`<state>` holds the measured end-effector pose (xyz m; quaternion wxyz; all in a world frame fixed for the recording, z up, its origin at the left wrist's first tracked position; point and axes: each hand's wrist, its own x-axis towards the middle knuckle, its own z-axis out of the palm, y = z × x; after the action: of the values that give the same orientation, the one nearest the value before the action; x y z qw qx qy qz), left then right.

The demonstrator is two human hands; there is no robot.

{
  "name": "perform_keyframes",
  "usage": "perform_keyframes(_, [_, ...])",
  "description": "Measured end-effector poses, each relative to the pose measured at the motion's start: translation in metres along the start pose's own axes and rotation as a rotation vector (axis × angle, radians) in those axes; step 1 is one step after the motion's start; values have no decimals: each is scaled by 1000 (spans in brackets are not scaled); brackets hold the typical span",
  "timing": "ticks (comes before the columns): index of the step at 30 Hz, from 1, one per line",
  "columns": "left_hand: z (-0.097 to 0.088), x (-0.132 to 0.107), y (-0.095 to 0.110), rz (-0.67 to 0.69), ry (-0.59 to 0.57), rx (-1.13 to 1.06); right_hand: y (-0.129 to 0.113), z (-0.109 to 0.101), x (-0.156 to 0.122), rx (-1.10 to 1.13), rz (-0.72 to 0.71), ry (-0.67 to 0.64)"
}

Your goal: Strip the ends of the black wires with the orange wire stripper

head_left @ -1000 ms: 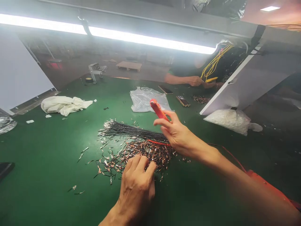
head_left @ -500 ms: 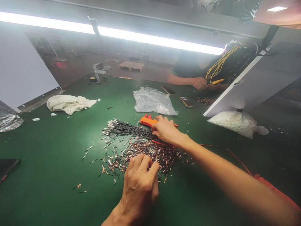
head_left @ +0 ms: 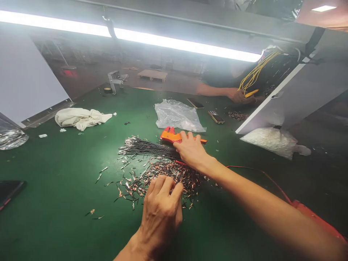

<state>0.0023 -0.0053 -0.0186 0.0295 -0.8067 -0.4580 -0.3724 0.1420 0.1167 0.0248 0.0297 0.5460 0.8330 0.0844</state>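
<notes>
My right hand [head_left: 193,150] reaches over a bundle of black wires [head_left: 150,148] with metal terminals at their left ends. Its fingers curl over the handle of an orange and red wire stripper [head_left: 170,136], which lies just behind the bundle. Closer to me, my left hand [head_left: 162,203] is curled closed at the front of a heap of cut wire scraps [head_left: 174,170] with copper and black bits. Its fingertips point away from the camera, so whatever they pinch is hidden. Part of a red tool handle [head_left: 181,163] shows below my right hand.
A clear plastic bag [head_left: 178,116] lies behind the stripper, with a phone [head_left: 195,103] and a keypad device [head_left: 216,117] near it. White cloth [head_left: 83,118] rests at left. A filled bag [head_left: 272,141] sits by the right panel. Across the table a co-worker's hands [head_left: 239,95] hold yellow wires.
The wire stripper's head has risen slightly, and my right fingers have shifted on its handle. My left hand stays almost where it was.
</notes>
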Motion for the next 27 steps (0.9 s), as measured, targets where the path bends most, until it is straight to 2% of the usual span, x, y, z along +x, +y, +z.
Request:
perform_keyframes(6, [0,0,-1,-11,10,9,5,-11,4,-8,-22,57])
perform_keyframes(11, [-1,3,-2,-26,40,-26,5,-38,-9,8,19,111])
perform_keyframes(15, [-1,5,-3,-49,58,-33,1,-58,-24,14,40,236])
perform_keyframes(17, [1,5,-4,-52,60,-18,-2,-60,-26,-13,45,279])
perform_keyframes(23, [5,5,-9,-25,58,45,-8,-44,-13,-11,33,241])
perform_keyframes(27, [5,4,-10,-9,45,61,2,-51,-9,-55,67,396])
